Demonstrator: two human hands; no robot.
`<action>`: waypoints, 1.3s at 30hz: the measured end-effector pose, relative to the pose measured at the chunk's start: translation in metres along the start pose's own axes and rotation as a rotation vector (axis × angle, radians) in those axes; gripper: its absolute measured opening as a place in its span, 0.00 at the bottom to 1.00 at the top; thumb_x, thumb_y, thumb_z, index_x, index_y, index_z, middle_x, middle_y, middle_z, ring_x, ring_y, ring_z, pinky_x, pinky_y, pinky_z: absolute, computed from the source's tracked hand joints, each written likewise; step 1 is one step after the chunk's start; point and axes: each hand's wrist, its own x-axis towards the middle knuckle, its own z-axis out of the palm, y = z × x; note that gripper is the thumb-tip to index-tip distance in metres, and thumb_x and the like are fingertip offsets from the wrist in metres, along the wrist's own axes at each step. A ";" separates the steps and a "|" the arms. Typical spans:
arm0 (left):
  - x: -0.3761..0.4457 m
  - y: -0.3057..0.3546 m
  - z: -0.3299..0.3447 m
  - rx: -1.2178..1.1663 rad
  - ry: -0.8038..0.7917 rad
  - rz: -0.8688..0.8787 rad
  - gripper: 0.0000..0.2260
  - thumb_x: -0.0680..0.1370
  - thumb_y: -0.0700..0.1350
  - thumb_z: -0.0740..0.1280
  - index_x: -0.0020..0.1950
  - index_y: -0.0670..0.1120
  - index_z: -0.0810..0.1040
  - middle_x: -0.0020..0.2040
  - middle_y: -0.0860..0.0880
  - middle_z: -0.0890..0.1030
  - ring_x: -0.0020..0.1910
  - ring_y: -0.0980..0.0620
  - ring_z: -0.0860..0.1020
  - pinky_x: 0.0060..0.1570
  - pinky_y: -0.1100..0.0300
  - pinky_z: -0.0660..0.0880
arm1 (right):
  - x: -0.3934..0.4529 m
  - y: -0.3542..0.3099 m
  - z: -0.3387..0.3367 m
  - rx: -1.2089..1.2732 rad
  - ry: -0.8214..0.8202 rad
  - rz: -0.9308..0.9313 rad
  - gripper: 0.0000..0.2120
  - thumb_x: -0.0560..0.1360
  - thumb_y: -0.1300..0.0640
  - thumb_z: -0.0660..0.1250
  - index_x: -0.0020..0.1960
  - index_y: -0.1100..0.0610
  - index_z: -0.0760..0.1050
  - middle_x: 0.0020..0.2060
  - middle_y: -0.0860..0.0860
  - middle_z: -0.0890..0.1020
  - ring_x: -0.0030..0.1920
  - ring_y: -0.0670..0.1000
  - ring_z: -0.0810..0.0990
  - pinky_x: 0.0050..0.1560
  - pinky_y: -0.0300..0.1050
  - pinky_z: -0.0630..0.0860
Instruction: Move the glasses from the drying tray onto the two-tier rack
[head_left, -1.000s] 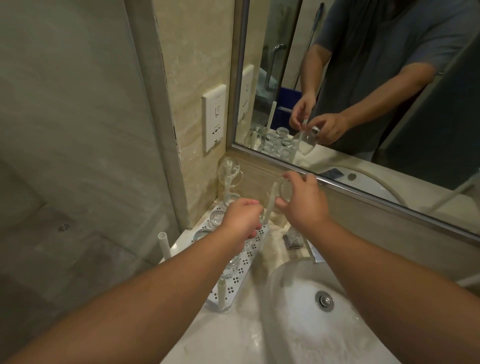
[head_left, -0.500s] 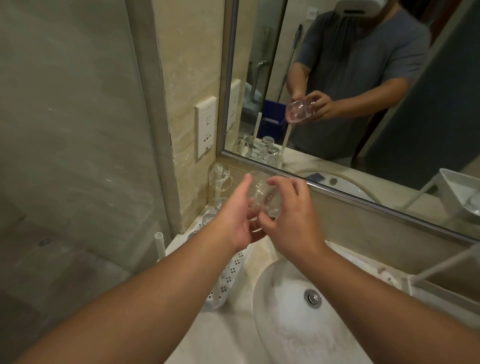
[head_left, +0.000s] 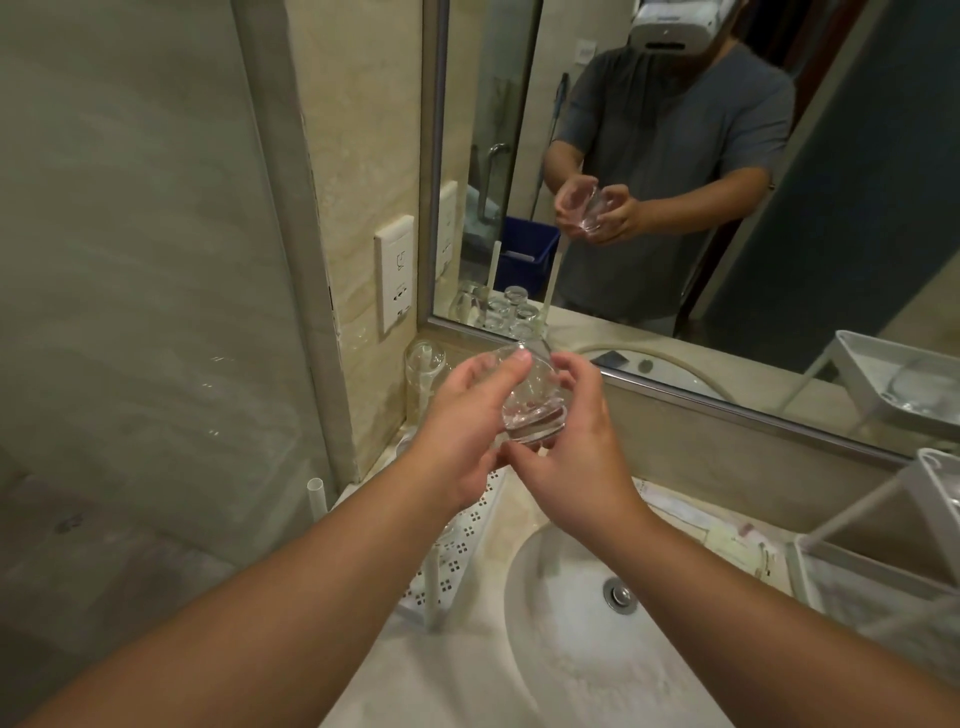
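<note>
Clear glass (head_left: 527, 397) at frame centre, tilted, thick base toward the camera, held between both hands above the counter. Left hand (head_left: 462, 431) wraps its left side, thumb on the rim. Right hand (head_left: 576, 452) cups the right side and base. Drying tray (head_left: 467, 540) below the hands, lower centre. Two-tier rack (head_left: 883, 561) at right edge, well apart.

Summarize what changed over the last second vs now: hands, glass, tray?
The clear round drinking glass came off the white perforated drying tray in the right hand. The left hand left the tray and joined it, so both now cup the glass over the counter, thick base toward the camera. The view swung right, bringing the white two-tier rack into view. Unchanged: another clear glass on its peg.
</note>
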 end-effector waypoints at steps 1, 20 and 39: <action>-0.001 0.000 0.001 0.050 0.006 0.036 0.25 0.72 0.53 0.77 0.68 0.53 0.74 0.61 0.51 0.83 0.55 0.48 0.83 0.40 0.53 0.79 | 0.002 -0.001 -0.001 -0.001 -0.011 0.019 0.46 0.66 0.56 0.79 0.69 0.32 0.53 0.65 0.44 0.69 0.61 0.37 0.71 0.52 0.28 0.68; 0.000 -0.011 -0.003 0.363 -0.088 0.400 0.31 0.61 0.45 0.78 0.58 0.68 0.74 0.62 0.56 0.78 0.63 0.49 0.77 0.55 0.52 0.80 | 0.016 -0.007 -0.009 0.134 -0.077 0.178 0.50 0.65 0.58 0.79 0.74 0.36 0.51 0.63 0.42 0.70 0.55 0.41 0.77 0.54 0.47 0.80; 0.005 -0.071 0.103 0.412 -0.339 0.289 0.31 0.62 0.43 0.78 0.60 0.64 0.74 0.63 0.53 0.77 0.62 0.50 0.79 0.57 0.52 0.79 | -0.018 0.057 -0.111 0.106 0.162 0.312 0.42 0.63 0.57 0.78 0.68 0.34 0.60 0.58 0.39 0.75 0.52 0.41 0.80 0.48 0.34 0.77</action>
